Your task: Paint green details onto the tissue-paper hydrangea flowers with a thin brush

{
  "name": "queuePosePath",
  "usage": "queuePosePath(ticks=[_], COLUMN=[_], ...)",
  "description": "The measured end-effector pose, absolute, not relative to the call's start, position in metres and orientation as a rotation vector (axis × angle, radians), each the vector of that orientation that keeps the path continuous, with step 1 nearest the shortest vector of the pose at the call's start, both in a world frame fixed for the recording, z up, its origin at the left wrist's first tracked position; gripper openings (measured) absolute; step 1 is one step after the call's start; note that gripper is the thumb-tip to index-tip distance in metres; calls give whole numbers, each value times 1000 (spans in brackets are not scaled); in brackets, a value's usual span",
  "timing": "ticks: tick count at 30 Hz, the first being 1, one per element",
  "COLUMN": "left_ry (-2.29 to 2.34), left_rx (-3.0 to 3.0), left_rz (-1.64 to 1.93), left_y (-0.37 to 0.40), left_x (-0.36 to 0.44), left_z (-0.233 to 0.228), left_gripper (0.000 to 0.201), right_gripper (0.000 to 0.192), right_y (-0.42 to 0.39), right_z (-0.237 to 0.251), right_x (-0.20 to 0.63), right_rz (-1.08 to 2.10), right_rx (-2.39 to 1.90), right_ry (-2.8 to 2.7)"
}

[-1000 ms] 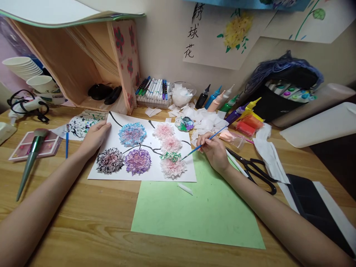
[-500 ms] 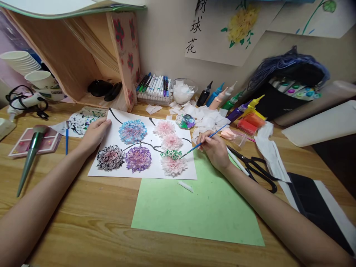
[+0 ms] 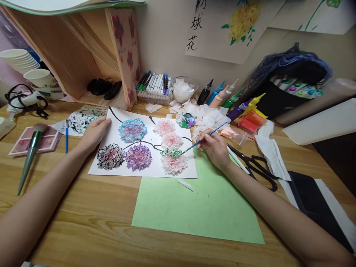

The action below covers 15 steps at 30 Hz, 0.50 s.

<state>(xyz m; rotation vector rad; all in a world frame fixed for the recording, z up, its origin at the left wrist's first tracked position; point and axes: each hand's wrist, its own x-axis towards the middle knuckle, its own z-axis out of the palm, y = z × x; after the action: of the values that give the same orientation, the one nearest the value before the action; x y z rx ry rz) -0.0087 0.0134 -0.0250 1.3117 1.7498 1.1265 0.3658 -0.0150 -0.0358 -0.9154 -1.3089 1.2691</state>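
Paintbrush sits pinched in my right hand, handle angling up-right, tip touching the green-edged flower just left, while my left hand lies flat on the sheet.

Both forearms stretch forward over the wooden bench. The left hand lies flat, palm down, fingers relaxed; the right hand is pinched, wrist low.

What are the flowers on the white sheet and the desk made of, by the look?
Flowers: likely thin tissue paper, matte; edges are frilly and crumpled, tinted only at the tips, and similar white scraps lie nearby. Desk: wood or wood-look laminate, light tan with visible grain and a slight sheen; cannot tell which. The white sheet looks like plain matte paper.
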Motion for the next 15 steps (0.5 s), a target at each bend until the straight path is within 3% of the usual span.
queuePosePath(ticks=[15], left_ry=[1771], left_rx=[1350], left_rz=[1116], left_y=[13], left_x=[-8], left_z=[-23], left_gripper=[36], right_gripper=[26], right_y=[-14], right_z=[-37], right_x=[365], right_rz=[1284], right_rx=[-908], right_ry=[-1280])
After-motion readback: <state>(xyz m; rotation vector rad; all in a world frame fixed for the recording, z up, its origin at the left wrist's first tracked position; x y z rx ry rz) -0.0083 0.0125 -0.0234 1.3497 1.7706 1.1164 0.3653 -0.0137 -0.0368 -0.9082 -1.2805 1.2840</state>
